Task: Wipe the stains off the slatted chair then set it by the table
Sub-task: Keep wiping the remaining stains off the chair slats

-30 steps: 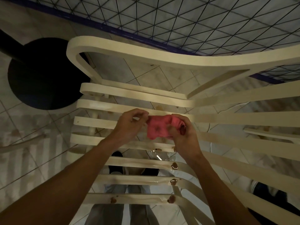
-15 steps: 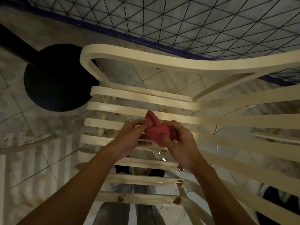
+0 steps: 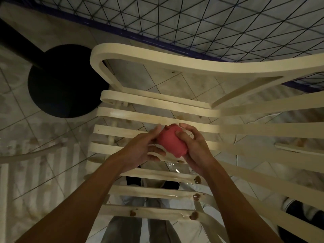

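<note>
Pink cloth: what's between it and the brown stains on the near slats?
Head view: only bare slat, no object. The pink cloth, held in both hands, sits above the stains.

Both forearms reach in from six o'clock toward twelve, converging at frame center. The left hand [image 3: 140, 149] cups inward from nine o'clock, fingers half curled, thumb up. The right hand [image 3: 194, 146] closes from three o'clock, fingers wrapped and thumb pressed on the pink cloth [image 3: 171, 142] bunched between them.

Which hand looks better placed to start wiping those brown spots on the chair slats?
Probably the right hand. It wraps most of the pink cloth, while the left hand only steadies it, and the brown stains on the slatted chair lie just below the right wrist.
</note>
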The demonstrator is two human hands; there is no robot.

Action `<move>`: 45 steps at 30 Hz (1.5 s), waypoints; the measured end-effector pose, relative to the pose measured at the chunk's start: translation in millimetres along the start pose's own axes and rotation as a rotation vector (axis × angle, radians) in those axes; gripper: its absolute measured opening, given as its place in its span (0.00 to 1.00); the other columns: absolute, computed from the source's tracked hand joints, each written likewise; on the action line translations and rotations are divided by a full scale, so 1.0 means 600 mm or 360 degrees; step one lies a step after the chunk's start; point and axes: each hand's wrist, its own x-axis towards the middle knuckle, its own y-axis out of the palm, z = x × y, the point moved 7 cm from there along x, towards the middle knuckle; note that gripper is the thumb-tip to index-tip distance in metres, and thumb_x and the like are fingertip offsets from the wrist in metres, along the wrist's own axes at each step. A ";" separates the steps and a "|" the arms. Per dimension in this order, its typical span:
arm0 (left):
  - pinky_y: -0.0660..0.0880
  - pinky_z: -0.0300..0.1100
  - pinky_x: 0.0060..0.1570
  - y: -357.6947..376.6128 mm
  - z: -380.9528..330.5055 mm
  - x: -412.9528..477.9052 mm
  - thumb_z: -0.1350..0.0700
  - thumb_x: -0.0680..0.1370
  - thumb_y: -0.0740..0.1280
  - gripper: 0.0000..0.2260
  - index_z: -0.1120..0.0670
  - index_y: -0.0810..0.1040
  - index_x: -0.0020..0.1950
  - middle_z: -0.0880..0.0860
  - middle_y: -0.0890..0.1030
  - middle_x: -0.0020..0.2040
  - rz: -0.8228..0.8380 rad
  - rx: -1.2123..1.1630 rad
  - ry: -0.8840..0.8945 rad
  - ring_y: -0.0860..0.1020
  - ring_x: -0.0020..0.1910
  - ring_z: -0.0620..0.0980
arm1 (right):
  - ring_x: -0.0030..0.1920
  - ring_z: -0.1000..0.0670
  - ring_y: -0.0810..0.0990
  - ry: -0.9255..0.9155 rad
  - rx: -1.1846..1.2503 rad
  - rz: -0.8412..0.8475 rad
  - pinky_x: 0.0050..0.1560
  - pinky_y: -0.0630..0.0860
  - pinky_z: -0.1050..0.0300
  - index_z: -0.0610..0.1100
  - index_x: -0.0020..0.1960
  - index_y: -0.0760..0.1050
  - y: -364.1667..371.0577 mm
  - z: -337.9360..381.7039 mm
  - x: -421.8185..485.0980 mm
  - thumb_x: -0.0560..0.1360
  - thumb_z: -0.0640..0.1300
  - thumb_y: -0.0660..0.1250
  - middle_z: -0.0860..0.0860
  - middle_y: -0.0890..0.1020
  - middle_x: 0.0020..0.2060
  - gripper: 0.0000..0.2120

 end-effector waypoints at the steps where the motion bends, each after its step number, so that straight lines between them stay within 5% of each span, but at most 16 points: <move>1: 0.79 0.46 0.44 -0.003 -0.004 -0.004 0.42 0.74 0.71 0.21 0.55 0.80 0.60 0.54 0.84 0.48 0.0019 0.0157 0.0076 0.81 0.45 0.53 | 0.54 0.40 0.82 -0.0069 -0.0011 -0.0009 0.39 0.82 0.53 0.43 0.67 0.70 -0.003 0.005 0.003 0.76 0.36 0.70 0.40 0.80 0.58 0.20; 6: 0.81 0.43 0.45 -0.030 -0.008 -0.004 0.56 0.77 0.70 0.12 0.51 0.80 0.61 0.56 0.86 0.49 -0.0152 0.0340 0.0291 0.83 0.47 0.54 | 0.60 0.38 0.80 0.0049 -0.0066 0.0150 0.48 0.83 0.41 0.41 0.68 0.70 0.003 -0.006 0.005 0.70 0.32 0.74 0.40 0.77 0.63 0.29; 10: 0.79 0.40 0.46 -0.040 -0.014 0.010 0.60 0.79 0.69 0.14 0.51 0.79 0.64 0.52 0.84 0.54 -0.0022 0.0607 0.0306 0.83 0.51 0.49 | 0.49 0.48 0.85 0.0014 -0.0540 0.0324 0.43 0.83 0.50 0.43 0.56 0.78 0.032 -0.003 0.001 0.67 0.37 0.77 0.48 0.83 0.50 0.19; 13: 0.78 0.38 0.51 -0.096 -0.054 0.022 0.57 0.78 0.70 0.14 0.47 0.79 0.64 0.43 0.79 0.60 -0.0355 0.0895 0.0461 0.79 0.58 0.43 | 0.43 0.53 0.82 -0.0247 -0.0781 -0.0025 0.39 0.81 0.59 0.47 0.52 0.78 0.009 0.013 0.021 0.71 0.33 0.75 0.53 0.82 0.44 0.15; 16: 0.73 0.43 0.59 -0.169 -0.108 0.020 0.56 0.79 0.70 0.19 0.48 0.75 0.70 0.48 0.74 0.67 -0.0867 0.1367 0.0683 0.71 0.67 0.52 | 0.46 0.52 0.80 -0.0789 -0.1333 -0.0338 0.46 0.79 0.55 0.53 0.49 0.76 -0.023 0.035 0.034 0.72 0.36 0.74 0.57 0.80 0.44 0.14; 18: 0.60 0.55 0.72 -0.204 -0.114 0.034 0.51 0.80 0.67 0.25 0.46 0.66 0.76 0.50 0.64 0.77 -0.0960 0.1910 0.0542 0.60 0.75 0.58 | 0.53 0.47 0.76 -0.0946 -0.1803 -0.0441 0.53 0.77 0.52 0.50 0.55 0.75 -0.038 0.023 0.047 0.73 0.40 0.74 0.53 0.77 0.51 0.14; 21: 0.47 0.61 0.75 -0.241 -0.079 0.061 0.43 0.82 0.61 0.30 0.39 0.50 0.80 0.45 0.40 0.81 -0.0803 0.2268 0.0235 0.45 0.79 0.59 | 0.60 0.43 0.71 -0.0936 -0.2124 -0.0345 0.61 0.75 0.49 0.46 0.65 0.73 -0.033 -0.017 0.068 0.74 0.42 0.73 0.46 0.75 0.61 0.21; 24: 0.47 0.64 0.74 -0.249 -0.053 0.072 0.43 0.82 0.59 0.32 0.36 0.43 0.79 0.43 0.29 0.78 -0.0716 0.2317 0.0247 0.41 0.79 0.61 | 0.65 0.43 0.69 -0.0953 -0.2124 -0.0245 0.64 0.71 0.54 0.45 0.70 0.71 -0.007 -0.037 0.072 0.75 0.42 0.72 0.44 0.73 0.66 0.24; 28: 0.42 0.66 0.74 -0.243 -0.044 0.081 0.43 0.84 0.54 0.27 0.30 0.42 0.77 0.44 0.24 0.75 -0.0749 0.2363 0.0208 0.35 0.78 0.61 | 0.64 0.44 0.70 -0.1040 -0.2201 -0.0154 0.62 0.76 0.49 0.46 0.66 0.75 0.024 -0.052 0.077 0.73 0.40 0.74 0.46 0.75 0.64 0.22; 33: 0.37 0.67 0.72 -0.240 -0.039 0.089 0.42 0.84 0.48 0.22 0.28 0.44 0.76 0.43 0.23 0.75 -0.0736 0.2257 0.0224 0.30 0.76 0.60 | 0.55 0.53 0.76 -0.1240 -0.2007 -0.0123 0.56 0.74 0.65 0.49 0.52 0.79 0.093 -0.069 0.055 0.77 0.41 0.68 0.57 0.77 0.51 0.06; 38: 0.36 0.66 0.73 -0.244 -0.038 0.091 0.43 0.85 0.47 0.22 0.28 0.44 0.76 0.43 0.23 0.74 -0.0710 0.2207 0.0200 0.29 0.76 0.58 | 0.67 0.42 0.72 -0.1284 -0.2131 0.0281 0.64 0.76 0.48 0.43 0.54 0.83 0.135 -0.112 0.055 0.64 0.38 0.81 0.45 0.77 0.63 0.19; 45: 0.37 0.66 0.73 -0.246 -0.041 0.088 0.43 0.85 0.47 0.21 0.28 0.44 0.76 0.42 0.23 0.75 -0.0731 0.2200 0.0226 0.30 0.77 0.56 | 0.63 0.45 0.75 -0.1309 -0.2134 -0.0021 0.60 0.79 0.52 0.43 0.56 0.83 0.058 -0.060 0.067 0.64 0.25 0.75 0.48 0.79 0.61 0.23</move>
